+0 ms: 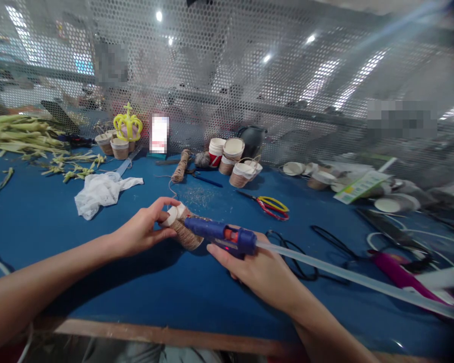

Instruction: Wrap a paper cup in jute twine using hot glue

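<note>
My left hand point(150, 224) is closed on the white rim of a twine-wrapped paper cup point(187, 234), which lies tilted on its side just above the table. In my right hand point(253, 267) is a blue hot glue gun point(219, 233), its nozzle at the cup's side near the rim. I cannot tell whether the nozzle touches the twine. A long translucent glue stick point(336, 272) sticks out of the gun's back toward the right. From the cup, a strand of twine runs up toward a twine bundle point(180, 167).
Behind my hands stand several twine-wrapped cups point(242, 174). Red-and-yellow-handled scissors point(268, 205) lie to the right, near a black cable point(297, 257). A crumpled white plastic bag point(100, 194), dried husks point(18, 133) and a yellow crown point(127, 124) are on the left. A perforated metal screen point(212, 65) borders the back.
</note>
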The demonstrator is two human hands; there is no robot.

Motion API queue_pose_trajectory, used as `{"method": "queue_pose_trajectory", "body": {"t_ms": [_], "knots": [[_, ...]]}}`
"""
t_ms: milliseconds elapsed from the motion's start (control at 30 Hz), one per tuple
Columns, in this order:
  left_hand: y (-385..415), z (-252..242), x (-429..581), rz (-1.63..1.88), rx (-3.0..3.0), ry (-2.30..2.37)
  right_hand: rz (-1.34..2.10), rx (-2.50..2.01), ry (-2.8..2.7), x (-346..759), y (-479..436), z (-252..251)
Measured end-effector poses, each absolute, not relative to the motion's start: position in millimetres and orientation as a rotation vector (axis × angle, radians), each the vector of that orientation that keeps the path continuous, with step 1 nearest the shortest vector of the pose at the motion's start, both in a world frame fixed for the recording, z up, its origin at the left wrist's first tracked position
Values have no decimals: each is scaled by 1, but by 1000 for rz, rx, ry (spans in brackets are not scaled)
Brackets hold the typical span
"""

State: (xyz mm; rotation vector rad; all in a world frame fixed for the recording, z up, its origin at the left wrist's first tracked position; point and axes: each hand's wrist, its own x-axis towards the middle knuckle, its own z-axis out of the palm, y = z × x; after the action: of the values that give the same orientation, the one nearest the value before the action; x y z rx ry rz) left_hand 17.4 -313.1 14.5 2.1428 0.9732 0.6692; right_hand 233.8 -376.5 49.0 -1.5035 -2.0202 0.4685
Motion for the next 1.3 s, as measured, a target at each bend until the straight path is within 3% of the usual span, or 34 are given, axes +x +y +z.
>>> {"method": "queue_pose_trajectory", "body": {"t_ms": [1300], "knots": [[-311,11,14,668,2210,933,522,-1540,-2024,234,-375,54]]}}
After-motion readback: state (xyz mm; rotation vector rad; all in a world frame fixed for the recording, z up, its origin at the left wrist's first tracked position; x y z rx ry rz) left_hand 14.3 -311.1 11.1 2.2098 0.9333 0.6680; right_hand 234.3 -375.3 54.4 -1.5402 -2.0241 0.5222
